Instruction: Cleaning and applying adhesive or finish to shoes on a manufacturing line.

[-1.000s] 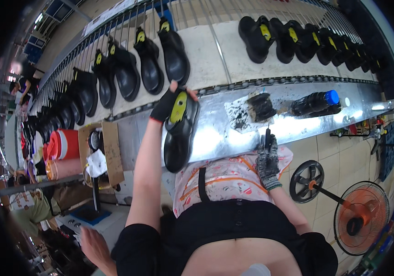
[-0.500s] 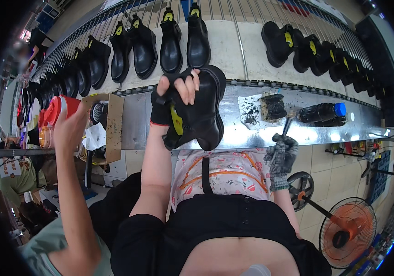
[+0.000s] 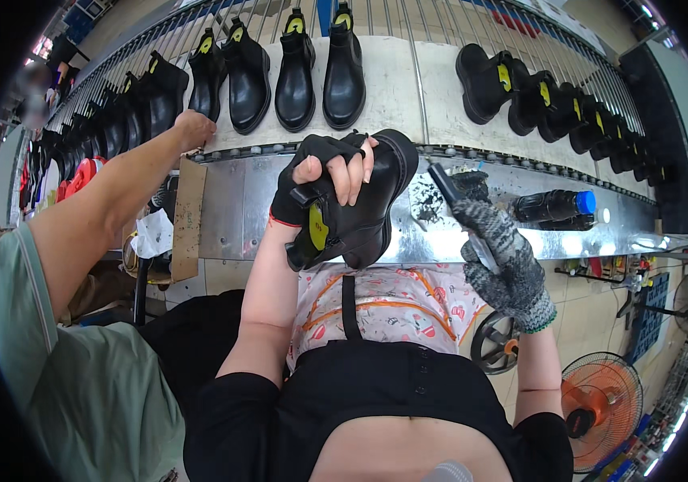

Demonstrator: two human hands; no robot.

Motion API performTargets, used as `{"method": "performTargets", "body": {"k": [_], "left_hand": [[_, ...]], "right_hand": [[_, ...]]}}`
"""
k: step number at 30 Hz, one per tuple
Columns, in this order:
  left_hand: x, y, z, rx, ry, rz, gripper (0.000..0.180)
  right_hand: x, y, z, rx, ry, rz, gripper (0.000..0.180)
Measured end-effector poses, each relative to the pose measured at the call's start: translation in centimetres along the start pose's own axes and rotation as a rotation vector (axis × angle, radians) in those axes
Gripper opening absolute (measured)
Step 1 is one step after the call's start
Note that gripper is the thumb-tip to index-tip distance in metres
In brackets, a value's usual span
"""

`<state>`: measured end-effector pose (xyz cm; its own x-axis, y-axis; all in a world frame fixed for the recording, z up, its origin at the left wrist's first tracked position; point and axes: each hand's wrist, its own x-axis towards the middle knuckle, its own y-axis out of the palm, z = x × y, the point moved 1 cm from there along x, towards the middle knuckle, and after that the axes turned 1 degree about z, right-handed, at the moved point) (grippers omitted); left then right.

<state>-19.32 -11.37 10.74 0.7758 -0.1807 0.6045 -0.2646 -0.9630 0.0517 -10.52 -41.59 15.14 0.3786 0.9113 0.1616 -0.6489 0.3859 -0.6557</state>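
My left hand (image 3: 329,173), in a black fingerless glove, grips a black ankle boot (image 3: 372,221) above the metal ledge. The boot is tilted, its yellow insole showing at the opening and its sole turned to the right. My right hand (image 3: 508,265), in a grey knitted glove, is closed around a slim brush-like tool (image 3: 443,183). The tool's dark end points up and left, near the boot's sole but apart from it. Behind the right hand lies a dark-stained block (image 3: 472,181), partly hidden, on a black-smeared white sheet (image 3: 427,197).
Black boots (image 3: 344,84) stand in a row on the conveyor (image 3: 396,88), with more boots (image 3: 484,84) lying at right. A dark bottle with a blue cap (image 3: 549,206) lies on the ledge. At left, a co-worker's hand (image 3: 194,130) touches a boot above a cardboard box (image 3: 189,217). An orange fan (image 3: 601,410) stands at right.
My right hand has risen and come left toward the boot with the tool. My left hand and the boot have shifted slightly right. The co-worker's arm has reached to the conveyor.
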Motion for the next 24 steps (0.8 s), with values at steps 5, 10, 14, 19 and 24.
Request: {"method": "performTargets", "body": {"k": [5,10,14,19,24], "left_hand": [[0.0,-0.1,0.0,0.021,-0.009,0.015,0.074],[0.1,0.1,-0.2,0.018,0.005,-0.008,0.073],[0.4,-0.1,-0.2,0.027,0.016,0.043,0.073],[0.4,-0.1,-0.2,0.028,0.011,0.045,0.072],[-0.5,0.0,0.0,-0.067,0.041,-0.136,0.072]], "right_hand": [[1.1,-0.2,1.6,-0.218,-0.118,0.013,0.049],[1.5,-0.4,1.9,-0.239,-0.101,0.088,0.056],[1.7,-0.2,1.9,-0.234,-0.121,0.076,0.054],[2.3,-1.0,1.7,-0.091,-0.133,0.075,0.047],[3.0,-0.9,1.2,0.075,-0.108,0.049,0.043]]}}
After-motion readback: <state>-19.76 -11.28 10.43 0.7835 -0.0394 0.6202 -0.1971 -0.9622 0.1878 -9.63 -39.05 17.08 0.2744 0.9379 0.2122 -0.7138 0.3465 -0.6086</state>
